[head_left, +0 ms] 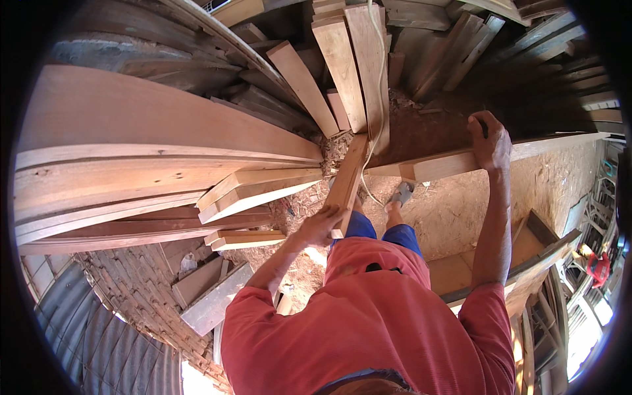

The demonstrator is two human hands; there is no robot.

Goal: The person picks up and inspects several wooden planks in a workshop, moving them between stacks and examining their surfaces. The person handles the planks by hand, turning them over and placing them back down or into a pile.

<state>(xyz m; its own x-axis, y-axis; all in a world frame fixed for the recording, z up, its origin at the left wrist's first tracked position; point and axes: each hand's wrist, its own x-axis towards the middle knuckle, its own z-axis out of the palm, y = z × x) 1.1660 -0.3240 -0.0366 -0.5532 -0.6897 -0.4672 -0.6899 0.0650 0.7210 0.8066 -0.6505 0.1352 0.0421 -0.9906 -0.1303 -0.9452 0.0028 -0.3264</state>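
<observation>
My left hand is closed around the near end of a wooden plank that points away from me, its far end near some upright boards. My right hand is out to the right with its fingers curled; a dark spot shows inside them, and I cannot make out what they hold, if anything. Behind that hand runs a long timber, stretching rightward; whether the hand touches it, I cannot tell. A pale cord hangs down past the far end of the plank.
Wide boards are stacked at the left, with shorter timber pieces beside them. Upright planks lean at the far side. A wooden frame stands at the right, and a red tool lies beyond it. Shavings litter the ground.
</observation>
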